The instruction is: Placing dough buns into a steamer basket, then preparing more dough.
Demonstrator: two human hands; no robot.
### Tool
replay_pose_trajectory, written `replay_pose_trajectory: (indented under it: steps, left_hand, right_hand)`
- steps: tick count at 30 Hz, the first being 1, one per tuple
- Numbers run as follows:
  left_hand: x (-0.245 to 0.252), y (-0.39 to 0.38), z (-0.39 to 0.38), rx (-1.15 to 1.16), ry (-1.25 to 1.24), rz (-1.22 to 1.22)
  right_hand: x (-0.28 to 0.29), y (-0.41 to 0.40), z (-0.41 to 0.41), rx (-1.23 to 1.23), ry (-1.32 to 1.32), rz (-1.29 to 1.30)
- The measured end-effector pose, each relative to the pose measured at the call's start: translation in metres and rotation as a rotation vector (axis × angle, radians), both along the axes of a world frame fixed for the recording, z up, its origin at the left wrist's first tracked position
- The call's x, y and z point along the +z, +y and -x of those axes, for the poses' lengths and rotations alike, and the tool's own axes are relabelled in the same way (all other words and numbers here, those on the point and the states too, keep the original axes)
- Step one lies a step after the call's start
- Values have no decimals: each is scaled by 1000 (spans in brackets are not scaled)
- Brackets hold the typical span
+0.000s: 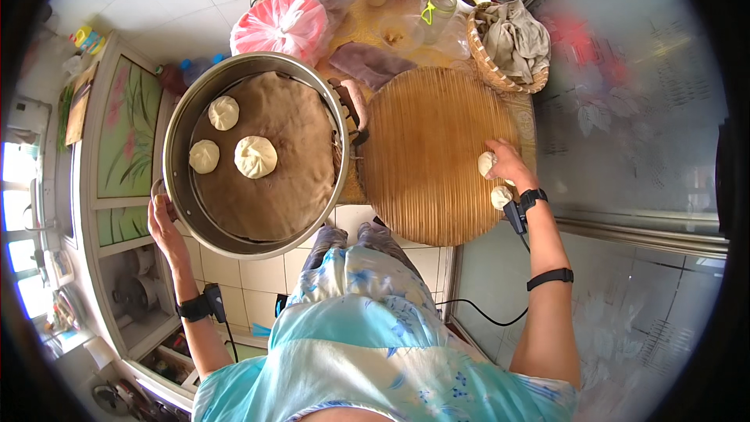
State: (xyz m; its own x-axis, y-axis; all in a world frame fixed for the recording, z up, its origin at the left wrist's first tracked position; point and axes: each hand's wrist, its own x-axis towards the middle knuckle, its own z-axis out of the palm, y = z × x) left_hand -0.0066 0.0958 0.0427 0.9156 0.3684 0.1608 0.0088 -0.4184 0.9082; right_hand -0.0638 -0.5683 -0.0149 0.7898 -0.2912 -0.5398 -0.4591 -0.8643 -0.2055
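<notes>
My left hand (166,225) grips the side handle (156,189) of a wide metal steamer pot (193,233). A brown steamer cloth (275,111) lines the pot. Three pleated dough buns rest toward its left and middle: a large bun (256,157), an upper bun (224,113) and a lower bun (204,156). Over at the right edge of a round slatted board (433,152), my right hand (508,164) has its fingers around a pleated bun (486,164). Just below that hand sits another bun (501,197). A pale bit of dough shows under the palm, mostly hidden.
Behind the board lie a folded purple cloth (369,64) and a wicker basket (477,50) holding a grey cloth. A red-and-white plastic bag (280,26), a glass jar (440,9) and several lidded jars crowd the table's back. Frosted glass doors (621,129) stand at right.
</notes>
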Motion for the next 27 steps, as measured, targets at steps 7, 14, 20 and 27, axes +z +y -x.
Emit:
replay_pose_trajectory:
  steps: [7,14,20,27]
  left_hand:
    - [-3,6,4,57,-23,8]
    - [9,-8,3,7,-26,175]
    - [11,2,6,-77,40,166]
    - [12,5,7,-110,71,110]
  right_hand:
    - [-9,21,12,189,-80,190]
    - [-30,30,30,35,-185,-7]
    - [29,51,8,-473,-255,-727]
    - [210,247,-80,43,-279,-1080]
